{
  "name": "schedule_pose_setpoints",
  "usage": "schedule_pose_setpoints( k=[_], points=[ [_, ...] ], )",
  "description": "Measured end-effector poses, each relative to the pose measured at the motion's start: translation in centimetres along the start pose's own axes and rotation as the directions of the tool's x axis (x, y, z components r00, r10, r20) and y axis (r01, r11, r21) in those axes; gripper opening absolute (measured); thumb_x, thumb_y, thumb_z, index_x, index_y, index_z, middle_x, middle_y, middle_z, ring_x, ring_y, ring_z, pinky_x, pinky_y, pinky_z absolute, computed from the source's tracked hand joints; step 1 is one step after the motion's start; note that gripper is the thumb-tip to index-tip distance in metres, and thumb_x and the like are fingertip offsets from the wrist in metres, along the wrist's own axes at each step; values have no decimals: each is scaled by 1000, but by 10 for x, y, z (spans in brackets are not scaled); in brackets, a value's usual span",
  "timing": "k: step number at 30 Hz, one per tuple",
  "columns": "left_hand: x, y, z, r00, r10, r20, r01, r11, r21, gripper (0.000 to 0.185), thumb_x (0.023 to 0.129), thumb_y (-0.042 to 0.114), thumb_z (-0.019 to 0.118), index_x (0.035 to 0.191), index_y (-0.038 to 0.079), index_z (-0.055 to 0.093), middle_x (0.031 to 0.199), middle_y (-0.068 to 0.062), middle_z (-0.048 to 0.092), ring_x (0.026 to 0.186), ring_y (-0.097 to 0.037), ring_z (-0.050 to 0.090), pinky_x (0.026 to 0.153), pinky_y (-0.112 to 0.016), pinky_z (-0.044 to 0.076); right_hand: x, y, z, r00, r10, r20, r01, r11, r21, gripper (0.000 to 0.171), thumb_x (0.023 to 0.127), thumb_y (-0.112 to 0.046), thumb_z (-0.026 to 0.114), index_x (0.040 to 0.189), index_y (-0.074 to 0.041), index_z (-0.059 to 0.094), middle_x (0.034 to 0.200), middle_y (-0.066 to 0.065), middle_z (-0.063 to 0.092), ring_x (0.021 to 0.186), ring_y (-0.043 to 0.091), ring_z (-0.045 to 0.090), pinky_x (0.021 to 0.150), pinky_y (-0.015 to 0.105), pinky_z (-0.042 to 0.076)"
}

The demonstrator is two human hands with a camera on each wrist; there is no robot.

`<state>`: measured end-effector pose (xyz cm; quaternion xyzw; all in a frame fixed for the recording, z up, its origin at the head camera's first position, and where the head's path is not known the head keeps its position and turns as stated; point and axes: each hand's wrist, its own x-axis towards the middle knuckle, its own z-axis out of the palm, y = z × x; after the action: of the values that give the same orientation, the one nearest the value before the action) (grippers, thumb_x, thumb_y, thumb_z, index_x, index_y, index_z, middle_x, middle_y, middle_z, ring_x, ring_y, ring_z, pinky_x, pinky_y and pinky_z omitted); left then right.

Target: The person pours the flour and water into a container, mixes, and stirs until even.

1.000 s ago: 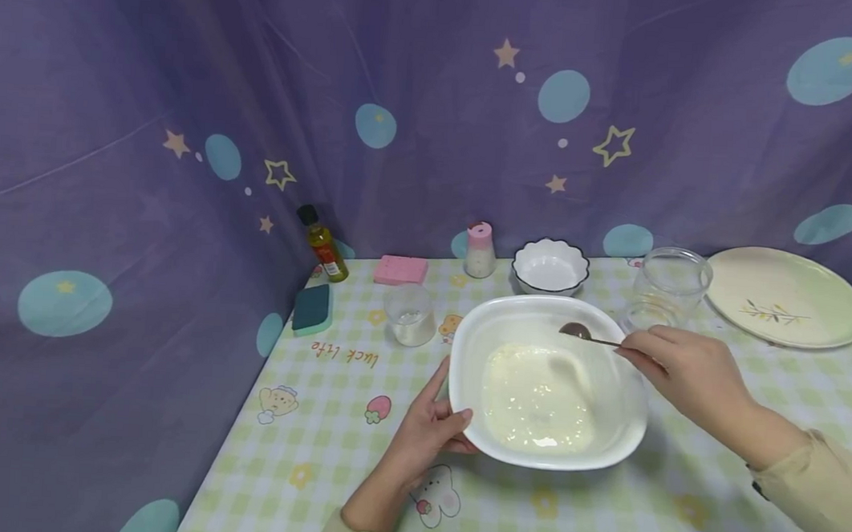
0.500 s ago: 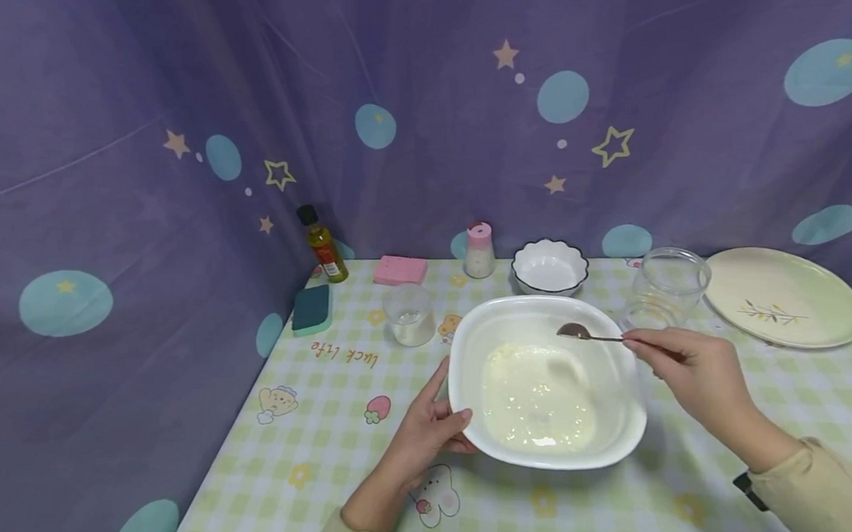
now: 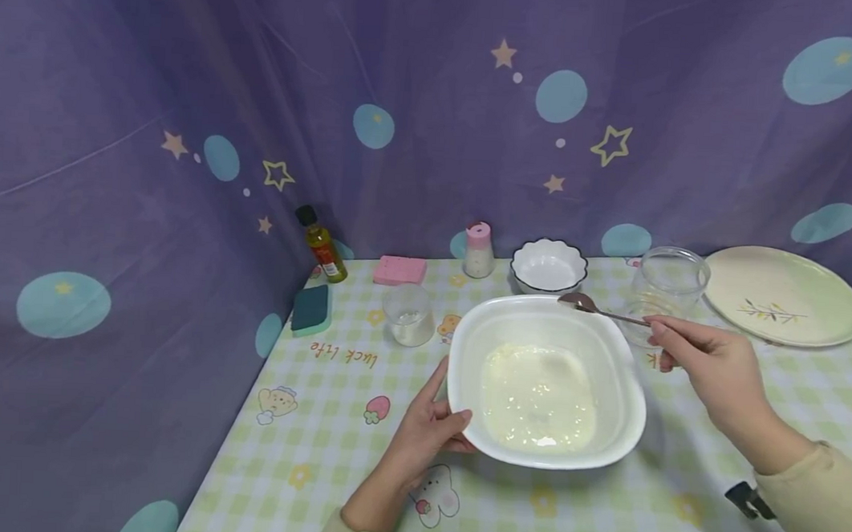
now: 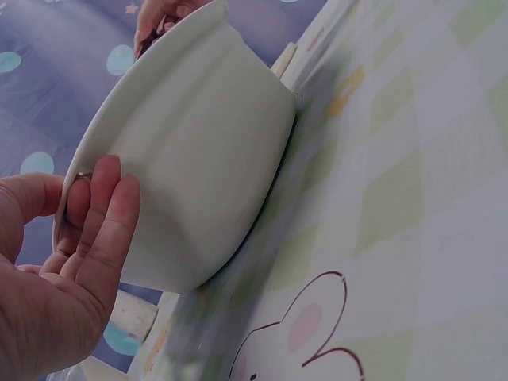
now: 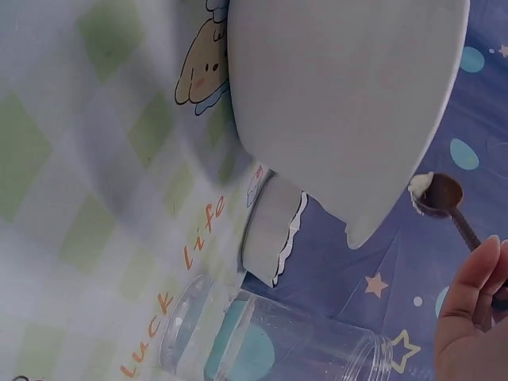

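Lifted since a second ago, the spoon (image 3: 585,303) has left the middle of the white bowl (image 3: 546,381) and now hangs over its far rim, carried toward the far right. The right hand (image 3: 710,369) pinches the thin handle between thumb and fingers, and the right wrist view shows a dab of pale batter clinging to the spoon's tip. The left hand (image 3: 428,427) grips the bowl's near-left rim, thumb over the edge and fingers curled against the outer wall, steadying it on the checked surface (image 3: 331,422). Pale liquid mix (image 3: 538,396) pools in the bowl's bottom. Stirring looks finished or paused; the spoon seems to be on its way out. Setting it down next would call for a spot clear of the glass jar (image 3: 667,287) and the small scalloped bowl (image 3: 549,266) just beyond, without dripping.
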<state>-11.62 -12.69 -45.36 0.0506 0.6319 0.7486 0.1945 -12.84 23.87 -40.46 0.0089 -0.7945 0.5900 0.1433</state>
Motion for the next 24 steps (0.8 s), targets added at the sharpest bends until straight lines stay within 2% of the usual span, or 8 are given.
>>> schedule_pose_setpoints(
  k=[6,7,10,12,14,18,22,24],
  points=[
    [1,1,0,1000,3,-1,-3,1000,14,87,92,5,65,157,31,14,103,-35,63,70,-23,71,65,-37,59,-2,1,-7,998,-46,-30,51,983,178,23,97,-9,59,109,6,72,94,-7,74,60,11,62,63,17,53],
    [1,1,0,1000,4,0,-4,1000,15,86,92,5,65,157,31,14,103,-35,63,70,-23,71,64,-37,59,-3,1,-8,998,-45,-35,51,984,169,24,98,-9,58,109,7,71,95,-8,73,61,11,62,64,17,54],
    [1,1,0,1000,0,-1,0,1000,19,86,92,4,64,157,32,15,103,-35,63,70,-23,71,64,-37,59,-7,0,-14,998,-14,-60,16,1000,20,30,99,-19,59,117,3,69,89,-15,72,66,5,64,43,19,48],
    [1,1,0,1000,-2,-1,2,1000,19,86,92,4,64,157,32,15,103,-36,63,70,-23,71,64,-37,59,-10,-1,-17,997,21,-80,-28,997,-78,34,98,-26,59,124,-4,68,84,-20,70,69,0,64,31,25,39],
    [1,1,0,1000,-3,-1,3,1000,16,87,92,4,65,157,32,15,104,-36,63,71,-24,71,65,-39,59,-13,-1,-21,995,51,-90,-60,993,-101,35,97,-28,61,127,-9,67,84,-23,69,71,-3,63,23,32,30],
    [1,1,0,1000,-4,-4,4,1000,4,88,91,4,65,157,32,15,105,-36,62,75,-26,71,70,-44,58,-18,0,-27,995,36,-94,-47,992,-114,36,96,-26,63,129,-10,66,91,-26,70,74,-4,63,27,30,37],
    [1,1,0,1000,-4,-2,4,1000,-3,88,91,3,65,157,32,15,107,-37,62,77,-27,71,71,-45,58,-22,4,-33,995,12,-98,-22,995,-96,35,95,-19,64,127,-4,65,95,-23,71,74,-2,65,45,18,49],
    [1,1,0,1000,-7,-5,7,1000,-4,88,91,2,65,157,31,15,107,-36,62,77,-27,71,71,-44,58,-24,6,-36,994,11,-107,-20,997,-78,34,95,-16,65,126,-2,66,96,-22,71,73,-1,66,47,16,48]
  ],
)
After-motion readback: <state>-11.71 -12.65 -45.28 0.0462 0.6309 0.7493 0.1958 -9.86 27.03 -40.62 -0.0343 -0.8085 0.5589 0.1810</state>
